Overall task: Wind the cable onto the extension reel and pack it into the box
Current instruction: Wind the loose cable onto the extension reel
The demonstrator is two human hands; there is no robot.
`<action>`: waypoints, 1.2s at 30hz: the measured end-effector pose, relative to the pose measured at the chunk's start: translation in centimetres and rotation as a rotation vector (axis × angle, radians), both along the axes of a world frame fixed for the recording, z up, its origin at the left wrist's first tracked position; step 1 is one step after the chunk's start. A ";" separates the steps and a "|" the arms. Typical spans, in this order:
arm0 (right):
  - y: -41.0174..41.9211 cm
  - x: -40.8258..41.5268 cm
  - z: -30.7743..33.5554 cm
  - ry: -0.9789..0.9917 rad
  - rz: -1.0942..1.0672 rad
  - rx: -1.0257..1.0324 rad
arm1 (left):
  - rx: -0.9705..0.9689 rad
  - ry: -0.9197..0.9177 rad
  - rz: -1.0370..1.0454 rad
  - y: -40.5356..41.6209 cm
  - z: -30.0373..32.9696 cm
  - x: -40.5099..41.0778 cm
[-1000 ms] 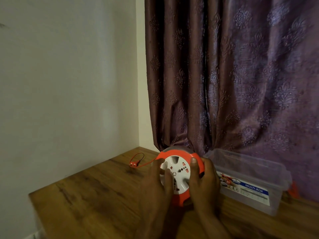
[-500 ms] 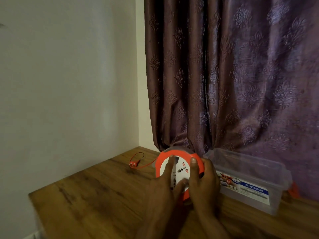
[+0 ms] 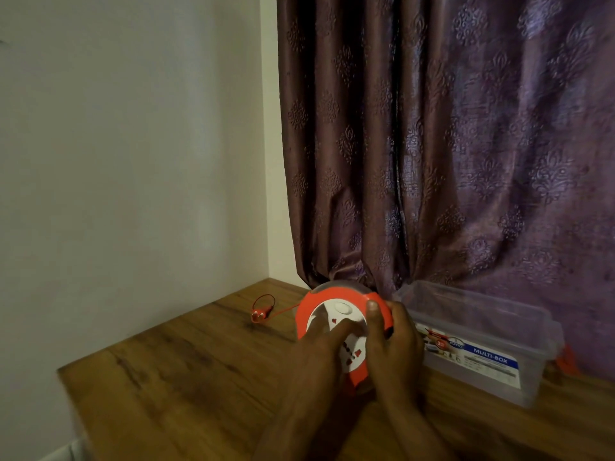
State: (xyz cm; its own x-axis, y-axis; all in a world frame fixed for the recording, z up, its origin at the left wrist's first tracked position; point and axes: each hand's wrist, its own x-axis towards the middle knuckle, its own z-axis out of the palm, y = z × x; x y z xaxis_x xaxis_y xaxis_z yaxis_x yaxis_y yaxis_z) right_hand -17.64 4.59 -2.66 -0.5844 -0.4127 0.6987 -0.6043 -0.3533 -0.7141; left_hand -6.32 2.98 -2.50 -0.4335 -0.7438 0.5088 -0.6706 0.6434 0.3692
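Head camera looks down at a wooden table (image 3: 186,377) in a corner of a room. An orange and white extension reel (image 3: 336,319) stands near the middle of the table, tipped toward the person. The right hand (image 3: 397,349) wraps around the reel's right edge, thumb on the white face. The left hand (image 3: 319,357) lies flat on the white face with fingers spread, and it hides the lower left part of the reel. A thin red cable (image 3: 283,310) runs left from the reel to a red plug (image 3: 258,316) lying on the table. Just right of the reel sits a clear plastic box (image 3: 482,344), open on top, with a blue label. A purple curtain (image 3: 449,144) hangs behind, touching the table.
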 end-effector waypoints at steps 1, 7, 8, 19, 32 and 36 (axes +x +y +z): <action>0.0 0.0 -0.1 0.003 0.006 0.008 | -0.017 0.021 -0.013 0.0 0.0 0.2; -0.4 0.2 -0.3 0.031 0.035 -0.003 | -0.122 0.111 -0.006 0.7 0.2 0.4; -0.4 0.3 -0.2 0.027 0.041 -0.001 | -0.125 0.135 -0.012 0.8 0.2 0.4; -0.3 -0.5 0.4 -0.029 -0.028 -0.019 | -0.117 0.297 0.129 0.5 -0.1 0.5; -0.3 0.0 0.2 0.019 -0.013 0.007 | 0.106 0.110 0.074 -0.1 -0.9 -0.3; -0.2 0.0 0.2 0.020 0.009 0.010 | 0.113 0.027 0.069 0.3 -0.3 -0.5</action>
State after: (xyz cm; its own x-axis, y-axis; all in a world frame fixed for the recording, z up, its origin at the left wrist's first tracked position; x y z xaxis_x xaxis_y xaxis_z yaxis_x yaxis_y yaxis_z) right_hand -17.68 4.41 -2.49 -0.5668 -0.4251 0.7057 -0.6150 -0.3516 -0.7057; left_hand -6.78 3.24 -2.79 -0.3666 -0.8244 0.4312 -0.7008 0.5495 0.4549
